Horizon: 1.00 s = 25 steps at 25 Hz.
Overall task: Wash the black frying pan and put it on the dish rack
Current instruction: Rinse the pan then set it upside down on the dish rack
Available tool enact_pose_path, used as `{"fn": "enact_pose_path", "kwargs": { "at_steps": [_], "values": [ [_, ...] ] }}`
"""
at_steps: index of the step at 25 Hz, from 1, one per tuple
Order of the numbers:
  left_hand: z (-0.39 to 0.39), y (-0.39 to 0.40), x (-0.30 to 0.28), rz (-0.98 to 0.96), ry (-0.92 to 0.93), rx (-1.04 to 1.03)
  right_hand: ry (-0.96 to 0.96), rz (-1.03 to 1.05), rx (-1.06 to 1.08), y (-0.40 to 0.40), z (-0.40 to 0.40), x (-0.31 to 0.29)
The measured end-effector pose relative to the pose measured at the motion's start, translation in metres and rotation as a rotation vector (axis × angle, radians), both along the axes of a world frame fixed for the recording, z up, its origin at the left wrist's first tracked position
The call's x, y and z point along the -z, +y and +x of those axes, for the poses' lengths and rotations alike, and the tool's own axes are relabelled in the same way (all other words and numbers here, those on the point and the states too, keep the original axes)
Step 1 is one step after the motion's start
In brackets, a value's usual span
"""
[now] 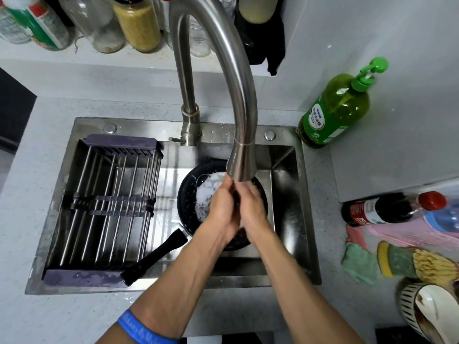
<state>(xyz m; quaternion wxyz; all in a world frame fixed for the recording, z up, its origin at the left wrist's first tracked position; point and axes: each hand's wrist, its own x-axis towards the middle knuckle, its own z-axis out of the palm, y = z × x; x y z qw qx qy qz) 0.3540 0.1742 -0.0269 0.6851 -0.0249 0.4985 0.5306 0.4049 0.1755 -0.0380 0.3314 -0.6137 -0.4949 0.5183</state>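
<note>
Nearest the camera, two bare forearms are extended over the front edge of the sink; a blue rubber wristband (146,327) is worn on the left one. The left hand (221,209) and right hand (253,207) are pressed together palm to palm directly under the spout, fingers laid against each other — nothing is seen to be held between them, though the contact zone is partly hidden.

Beneath the hands, the round black frying pan (188,202) is lying flat on the floor of the stainless steel sink (288,219), right of centre. White foam and water are seen in its bowl. Its long black handle (154,256) is angled toward the near left, its end resting on the near frame of the rack.

To the left, the dark-framed dish rack with steel bars (104,207) is seated across the left half of the sink; nothing is seen standing on it.

Above the hands, the brushed steel gooseneck faucet (241,157) is positioned with its head just over the fingertips. Farther back right, a green pump bottle of dish soap (335,112) is standing on the counter.

Step judged: washing stage, not finished — suds remain in the pan, and the hands appear to be being rinsed or lathered. Next move is judged to call for the handle to be gripped, the foam rinsed out under the spout, and the pan then lifted left onto the rack.
</note>
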Motion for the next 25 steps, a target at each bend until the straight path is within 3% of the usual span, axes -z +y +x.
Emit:
{"fn": "enact_pose_path", "kwargs": {
  "at_steps": [1, 4, 9, 13, 16, 17, 18, 19, 21, 23, 25],
  "values": [
    [-0.002, 0.002, 0.002, 0.001, 0.064, 0.057, -0.040, -0.028, -0.028, 0.000, 0.002, 0.001],
    [-0.005, 0.003, 0.004, 0.003, 0.121, 0.149, 0.118, -0.150, -0.026, 0.002, 0.007, 0.005],
    [0.000, -0.011, 0.015, -0.004, 0.124, 0.272, 0.142, -0.310, 0.221, 0.003, 0.033, 0.023],
    [-0.004, -0.012, 0.021, -0.052, 0.124, 0.227, -0.141, -0.142, 0.310, 0.053, 0.107, 0.003],
    [-0.006, -0.005, 0.018, -0.065, 0.152, 0.180, -0.550, -0.074, 0.175, 0.110, 0.145, -0.013],
    [-0.005, -0.002, 0.016, -0.071, 0.162, 0.175, -0.603, -0.058, 0.151, 0.110, 0.137, -0.016],
    [-0.003, 0.001, 0.016, -0.073, 0.180, 0.179, -0.514, -0.039, 0.161, 0.097, 0.121, -0.019],
    [-0.001, 0.005, 0.018, -0.068, 0.191, 0.178, -0.287, -0.042, 0.182, 0.075, 0.098, -0.018],
    [-0.001, 0.011, 0.018, -0.062, 0.181, 0.140, 0.409, -0.293, 0.287, 0.031, 0.045, -0.021],
    [-0.005, 0.012, 0.015, -0.035, -0.041, -0.005, 1.004, -0.529, 0.442, 0.014, 0.013, -0.018],
    [-0.011, 0.007, 0.012, -0.023, -0.156, -0.069, 1.248, -0.622, 0.575, 0.016, 0.002, -0.012]
  ]
}}
